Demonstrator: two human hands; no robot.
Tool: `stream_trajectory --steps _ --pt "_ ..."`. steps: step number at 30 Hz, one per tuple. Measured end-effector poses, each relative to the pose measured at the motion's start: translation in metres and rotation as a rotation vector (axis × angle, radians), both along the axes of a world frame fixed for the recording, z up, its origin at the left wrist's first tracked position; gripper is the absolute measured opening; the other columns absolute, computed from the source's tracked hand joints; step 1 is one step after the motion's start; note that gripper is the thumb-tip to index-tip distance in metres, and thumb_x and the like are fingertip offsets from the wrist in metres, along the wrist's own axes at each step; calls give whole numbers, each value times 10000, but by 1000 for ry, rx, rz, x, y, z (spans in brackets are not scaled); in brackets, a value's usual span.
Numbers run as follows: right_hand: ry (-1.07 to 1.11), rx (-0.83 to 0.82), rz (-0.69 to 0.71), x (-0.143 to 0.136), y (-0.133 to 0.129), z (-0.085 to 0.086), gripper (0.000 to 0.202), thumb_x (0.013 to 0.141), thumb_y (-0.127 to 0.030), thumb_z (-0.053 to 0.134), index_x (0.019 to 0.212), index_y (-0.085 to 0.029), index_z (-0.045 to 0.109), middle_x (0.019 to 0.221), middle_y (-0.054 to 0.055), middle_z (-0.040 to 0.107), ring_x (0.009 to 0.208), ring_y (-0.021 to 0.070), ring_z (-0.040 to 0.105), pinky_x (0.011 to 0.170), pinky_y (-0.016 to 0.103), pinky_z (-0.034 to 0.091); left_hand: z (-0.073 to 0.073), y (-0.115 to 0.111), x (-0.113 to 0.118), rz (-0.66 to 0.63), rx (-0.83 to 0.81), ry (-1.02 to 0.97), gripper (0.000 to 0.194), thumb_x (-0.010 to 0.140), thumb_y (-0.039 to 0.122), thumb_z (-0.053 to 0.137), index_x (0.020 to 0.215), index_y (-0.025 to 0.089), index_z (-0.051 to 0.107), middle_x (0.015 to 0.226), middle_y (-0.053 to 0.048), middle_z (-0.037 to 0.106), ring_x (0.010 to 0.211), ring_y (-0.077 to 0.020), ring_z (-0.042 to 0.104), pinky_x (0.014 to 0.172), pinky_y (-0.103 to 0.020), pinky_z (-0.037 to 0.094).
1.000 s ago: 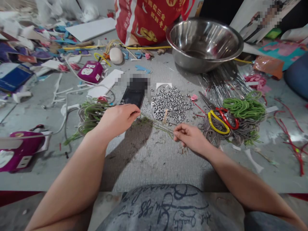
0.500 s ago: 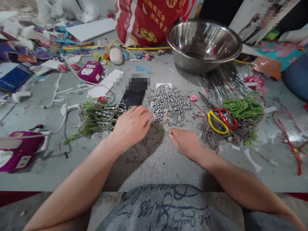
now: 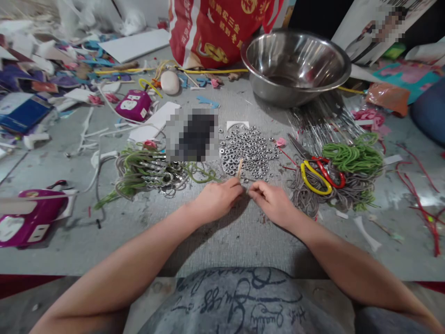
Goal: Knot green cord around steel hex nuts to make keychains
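Note:
My left hand is closed in a pinch on a green cord, which loops back to a bundle of green and grey cords with metal pieces. My right hand faces it a little apart, thumb and fingers pressed together. What its fingertips hold is too small to make out. Just beyond both hands lies a spread of small metal nut-like rings. A thin pale stick rests at their near edge, close to my left fingers.
Scissors with red and yellow handles lie on green and grey cord bundles at right. Behind stand a steel bowl and a red bag. Purple power blocks and scraps cover the left side.
My left hand has moved right and nearer to me, away from the cord bundle toward my right hand. The green cord now trails behind it. My right hand has shifted only slightly.

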State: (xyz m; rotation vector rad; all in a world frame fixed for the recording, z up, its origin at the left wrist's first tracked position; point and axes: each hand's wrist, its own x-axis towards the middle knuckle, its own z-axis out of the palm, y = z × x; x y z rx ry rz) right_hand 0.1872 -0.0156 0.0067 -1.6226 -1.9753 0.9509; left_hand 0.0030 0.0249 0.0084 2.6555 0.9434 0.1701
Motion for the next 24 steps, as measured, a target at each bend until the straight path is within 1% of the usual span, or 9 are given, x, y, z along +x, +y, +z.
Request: stream_trajectory --steps 2,3,5,7,9,11,14,19,24 --pt "227 27 -114 1 0 -2 178 863 -369 438 859 -206 510 708 6 575 628 129 525 576 257 375 4 0 2 111 -171 -192 121 822 154 478 791 151 594 764 -19 595 660 -120 562 565 -228 418" --pt "340 17 -171 2 1 -3 182 853 -384 454 874 -210 503 724 3 568 606 116 508 552 248 377 6 0 2 181 -280 -287 110 813 171 497 763 154 593 704 -2 587 638 -111 549 567 -221 414" --pt "532 -62 -238 2 2 -4 201 826 -408 490 886 -216 498 731 -7 554 539 92 464 486 232 365 11 0 4 319 -498 -442 117 794 227 529 722 156 587 609 24 558 561 -90 499 526 -206 386" --pt "635 -156 -239 0 3 -4 207 791 -409 536 867 -218 507 695 -23 531 485 76 425 440 222 347 13 -1 5 423 -645 -547 140 774 270 548 701 154 581 575 33 543 511 -76 456 491 -199 358" --pt "650 -195 -203 -2 3 -3 202 753 -382 587 850 -217 522 660 -35 514 477 72 426 437 219 355 13 -2 7 455 -726 -619 142 757 275 557 689 152 578 579 31 552 513 -72 456 497 -198 361" --pt "643 -192 -178 -5 2 -2 216 725 -359 623 862 -217 534 659 -35 522 491 72 443 452 220 376 11 -4 9 449 -772 -656 140 754 273 556 689 152 582 586 27 564 526 -72 471 505 -198 370" --pt "656 -185 -166 -8 0 -1 234 721 -379 629 871 -220 543 660 -34 536 497 75 459 460 222 391 10 -6 11 423 -789 -650 137 761 258 550 681 152 583 595 23 581 547 -75 489 522 -200 387" --pt "592 -130 -148 -6 -1 -1 211 776 -421 569 773 -213 533 575 -46 502 489 80 461 470 223 387 11 -7 13 401 -765 -580 140 766 227 544 653 148 564 565 31 561 529 -69 470 506 -192 371" --pt "569 -101 -203 -1 0 1 221 836 -424 488 787 -209 498 546 -45 505 496 87 484 502 230 400 12 -7 12 405 -778 -597 153 774 239 538 647 154 540 546 41 539 519 -67 463 501 -189 365"
